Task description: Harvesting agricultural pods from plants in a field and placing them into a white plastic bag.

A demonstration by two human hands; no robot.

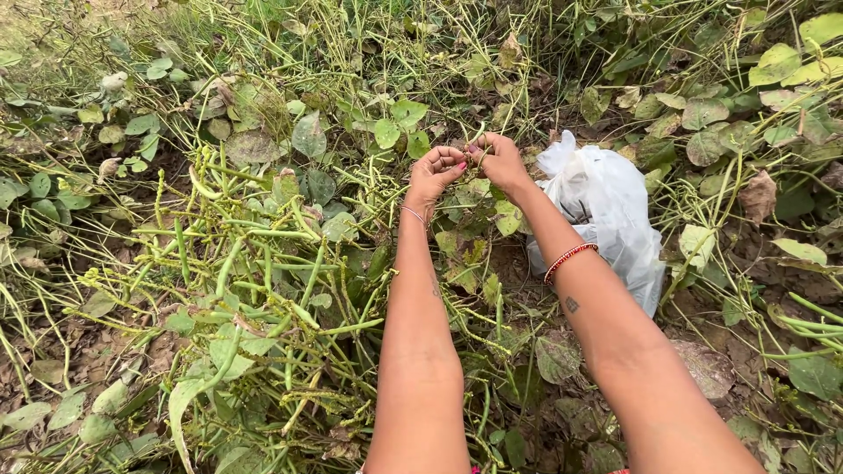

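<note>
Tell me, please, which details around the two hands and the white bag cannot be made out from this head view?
- What the left hand and right hand pinch: the curled fingers hide it.
- Contents of the white plastic bag: its opaque film and the right forearm cover them.
- Both elbows: cut off by the bottom edge.
- The small mark near the red bangle: too small to make out.
- Ground under the green bean pods: hidden by tangled vines.

Ground [53, 351]: dry leaves, tangled bean vines [263, 290], white plastic bag [606, 211].
</note>
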